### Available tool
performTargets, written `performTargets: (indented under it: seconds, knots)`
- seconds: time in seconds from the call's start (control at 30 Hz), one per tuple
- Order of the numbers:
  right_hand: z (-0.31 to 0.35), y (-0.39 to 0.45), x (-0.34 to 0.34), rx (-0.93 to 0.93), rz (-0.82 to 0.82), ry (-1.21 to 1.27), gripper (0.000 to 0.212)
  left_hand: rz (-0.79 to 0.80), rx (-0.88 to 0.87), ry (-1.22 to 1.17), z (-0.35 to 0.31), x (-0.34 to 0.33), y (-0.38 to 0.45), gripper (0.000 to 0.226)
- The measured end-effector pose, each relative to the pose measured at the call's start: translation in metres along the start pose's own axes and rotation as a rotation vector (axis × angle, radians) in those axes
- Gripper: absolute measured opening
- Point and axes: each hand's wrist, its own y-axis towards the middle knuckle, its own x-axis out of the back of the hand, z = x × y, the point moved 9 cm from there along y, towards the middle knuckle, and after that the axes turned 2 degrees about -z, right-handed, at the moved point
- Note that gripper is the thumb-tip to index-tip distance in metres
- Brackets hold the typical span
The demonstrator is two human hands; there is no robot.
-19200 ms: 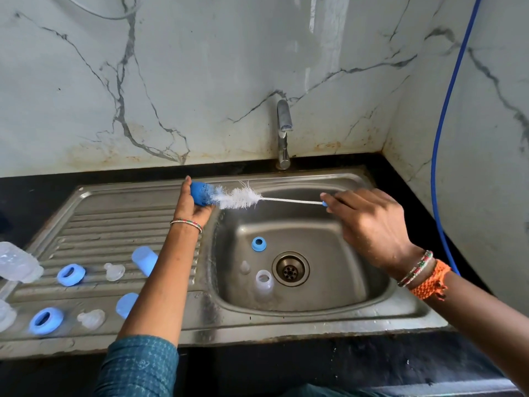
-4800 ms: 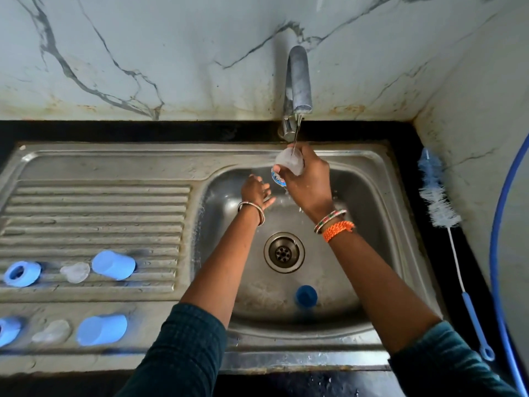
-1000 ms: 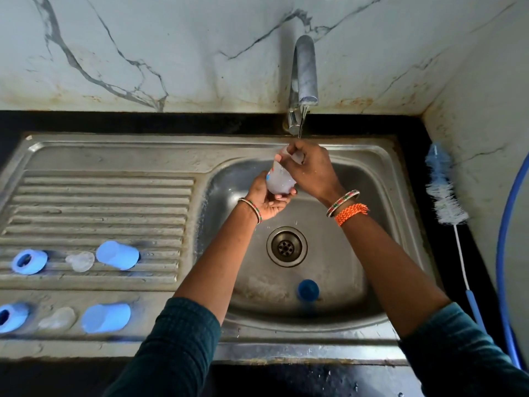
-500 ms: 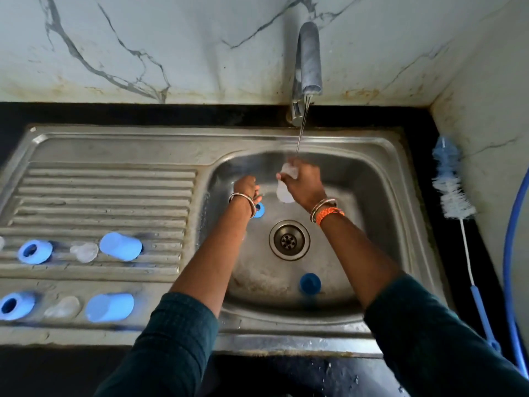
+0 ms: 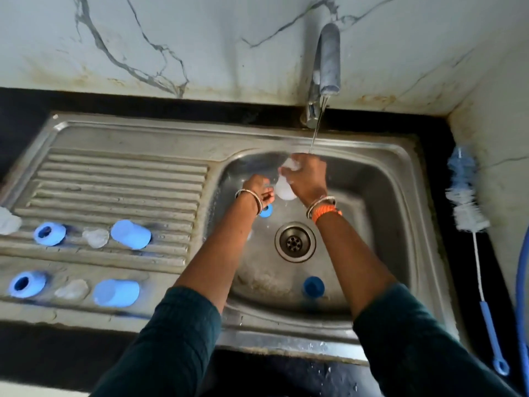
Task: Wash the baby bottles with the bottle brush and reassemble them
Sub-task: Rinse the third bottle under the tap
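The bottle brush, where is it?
The bottle brush lies on the dark counter right of the sink, along the wall, bristles toward the back, beside a blue hose.

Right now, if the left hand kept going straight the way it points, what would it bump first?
Probably the clear bottle that the right hand holds under the tap: the left hand points toward it, almost touching. Depth is hard to judge.

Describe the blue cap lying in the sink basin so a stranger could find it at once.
Start at the steel sink and find the round drain. Nearer the person, against the basin's front wall, sits the blue cap. It lies alone; the other caps rest on the ribbed drainboard.
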Motion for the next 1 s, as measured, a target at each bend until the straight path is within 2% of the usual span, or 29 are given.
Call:
performTargets:
  seconds: [0.1, 0.17, 0.2, 0.27, 0.33, 0.37, 0.43, 0.57, 0.67, 0.83, 0.93, 1.0]
  knots:
    - [0.016, 0.006, 0.021, 0.027, -0.189, 0.167, 0.035, 0.043, 0.03, -0.096, -0.001, -0.002, -0.007, 0.021]
    - [0.013, 0.01, 0.019, -0.014, -0.133, 0.163, 0.029, 0.104, 0.07, -0.143, 0.001, -0.008, -0.014, 0.02]
    - [0.003, 0.015, 0.012, -0.116, -0.058, 0.222, 0.023, 0.128, 0.084, -0.17, -0.002, -0.011, -0.02, 0.023]
    - [-0.022, 0.017, 0.005, -0.411, -0.017, 0.547, 0.006, 0.169, 0.039, -0.241, -0.017, -0.016, -0.031, 0.026]
    - [-0.042, 0.006, -0.005, -0.712, 0.043, 0.892, 0.008, 0.255, -0.042, -0.209, -0.033, -0.024, -0.042, 0.018]
    - [-0.044, -0.002, -0.01, -0.811, 0.098, 0.976, 0.012, 0.288, -0.1, -0.134, -0.039, -0.028, -0.049, 0.011]
    - [-0.05, -0.016, -0.017, -0.917, 0.201, 0.982, 0.021, 0.291, -0.215, 0.042, -0.05, -0.033, -0.062, 0.005]
    - [-0.054, -0.025, -0.008, -0.87, 0.184, 0.744, 0.021, 0.13, -0.359, 0.297, -0.068, -0.031, -0.078, 0.009]
    - [-0.042, -0.032, 0.001, -0.819, 0.225, 0.771, 0.026, 0.099, -0.427, 0.398, -0.073, -0.033, -0.089, 0.024]
    - [-0.013, -0.047, 0.015, -0.626, 0.47, 0.74, 0.028, 0.212, -0.382, 0.378, -0.07, -0.042, -0.112, 0.02]
    - [-0.007, -0.051, 0.026, -0.581, 0.463, 0.688, 0.038, 0.324, -0.319, 0.371, -0.064, -0.043, -0.117, 0.024]
    - [-0.005, -0.054, 0.026, -0.582, 0.46, 0.645, 0.046, 0.385, -0.264, 0.337, -0.06, -0.036, -0.118, 0.009]
